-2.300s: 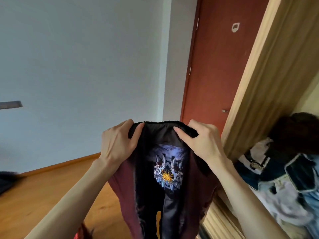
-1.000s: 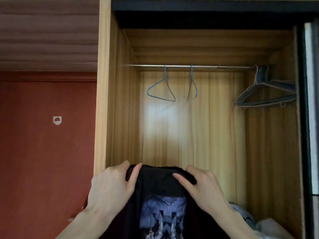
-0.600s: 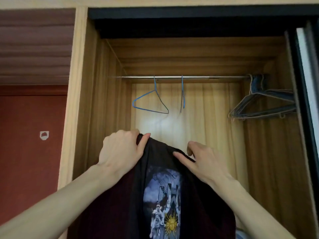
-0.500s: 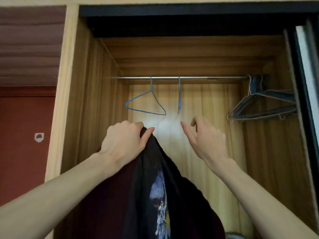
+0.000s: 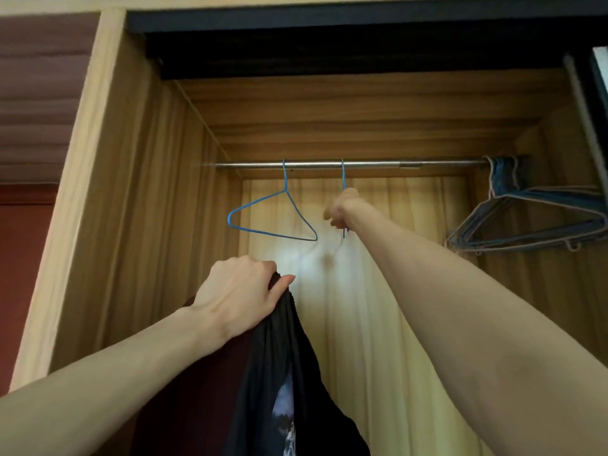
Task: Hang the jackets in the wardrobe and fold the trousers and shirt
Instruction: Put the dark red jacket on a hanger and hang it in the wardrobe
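Jacket bunched in left grip; right grip clamps thin wire hanger.

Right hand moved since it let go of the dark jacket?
Yes. The right hand went up toward the metal rail and now grips the second thin blue wire hanger hanging there.

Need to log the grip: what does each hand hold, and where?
Left hand grips the black printed jacket at its top edge. Right hand grips the edge-on blue wire hanger below its hook.

Red door left of wardrobe
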